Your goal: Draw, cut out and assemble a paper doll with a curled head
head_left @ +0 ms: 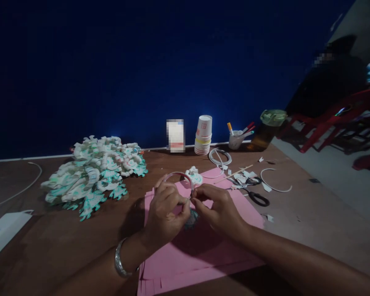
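Observation:
Above a stack of pink paper sheets (172,263), my left hand (166,209) is closed around a thin curved ring (188,177), pale with a reddish inner side. My right hand (217,205) pinches at the ring's right edge, its thumb and forefinger pressed together near the left fingertips. What lies right between the fingertips is too small to make out. A partly shaded white-and-green cutout (191,220) shows on or just above the paper, below the hands. Behind the ring, another small white-and-green cutout (195,176) rests at the paper's far edge.
At left lies a pile of white-and-green paper cutouts (101,168). Scissors (255,197), paper scraps (240,179) and a wooden stick (234,174) lie right. Farther back stand stacked paper cups (203,135), a pen cup (235,140), coiled white tubing (220,157) and a jar (267,129).

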The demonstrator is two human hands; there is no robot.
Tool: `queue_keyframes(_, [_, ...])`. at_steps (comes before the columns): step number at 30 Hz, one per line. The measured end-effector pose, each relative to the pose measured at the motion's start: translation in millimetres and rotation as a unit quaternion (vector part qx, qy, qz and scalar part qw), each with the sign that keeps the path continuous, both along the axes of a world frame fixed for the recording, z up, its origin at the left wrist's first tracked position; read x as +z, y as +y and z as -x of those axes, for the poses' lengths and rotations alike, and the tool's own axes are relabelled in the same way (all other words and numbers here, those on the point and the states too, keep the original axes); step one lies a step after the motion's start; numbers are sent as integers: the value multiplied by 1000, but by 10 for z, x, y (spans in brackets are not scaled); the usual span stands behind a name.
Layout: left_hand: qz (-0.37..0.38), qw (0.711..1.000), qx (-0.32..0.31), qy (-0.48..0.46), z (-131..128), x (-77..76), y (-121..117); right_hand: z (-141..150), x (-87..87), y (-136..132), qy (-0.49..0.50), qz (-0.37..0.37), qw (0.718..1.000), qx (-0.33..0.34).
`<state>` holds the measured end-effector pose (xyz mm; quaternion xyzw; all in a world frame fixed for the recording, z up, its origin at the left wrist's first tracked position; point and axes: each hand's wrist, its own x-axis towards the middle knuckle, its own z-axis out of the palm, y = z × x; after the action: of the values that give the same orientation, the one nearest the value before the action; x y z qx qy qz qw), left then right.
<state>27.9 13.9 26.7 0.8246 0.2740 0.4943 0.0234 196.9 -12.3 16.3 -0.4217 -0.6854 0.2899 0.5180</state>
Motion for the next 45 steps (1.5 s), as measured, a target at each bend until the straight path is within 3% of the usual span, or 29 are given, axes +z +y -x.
queue_keyframes(3, [-22,1000,-18,6,15,118,-112,-13,-17,102,191,178,963,67])
queue_keyframes(5, [0,997,-73,27,22,208,-146,-64,-24,186,261,219,936,82])
queue_keyframes(7, [21,996,-91,1,24,275,-71,-122,-33,251,276,220,931,90])
queue_keyframes(9, [36,998,-57,-20,10,301,133,-159,-55,281,271,202,937,95])
queue_keyframes(13, [26,998,6,60,-147,250,715,-156,-123,242,227,172,953,100])
queue_keyframes(18, [9,985,-74,155,-631,148,1218,-153,-105,137,120,100,980,125])
queue_keyframes(24, [5,977,-140,160,-1163,158,1452,-246,-101,173,108,77,983,126])
queue_keyframes(27, [2,973,-160,166,-1389,149,1555,-273,-129,215,139,118,971,155])
queue_keyframes(32, [17,971,-158,178,-1588,-17,1752,-266,-165,227,185,201,933,234])
queue_keyframes(36, [24,977,-152,145,-1341,-42,1646,-275,-221,258,202,216,928,227])
queue_keyframes(40, [50,991,-99,78,-720,75,1225,-308,-236,288,245,198,935,164])
queue_keyframes(43, [153,988,-8,-12,-248,102,793,-310,-226,267,209,141,961,116])
queue_keyframes(45, [259,964,-3,-51,-47,69,515,-294,-238,237,106,34,992,67])
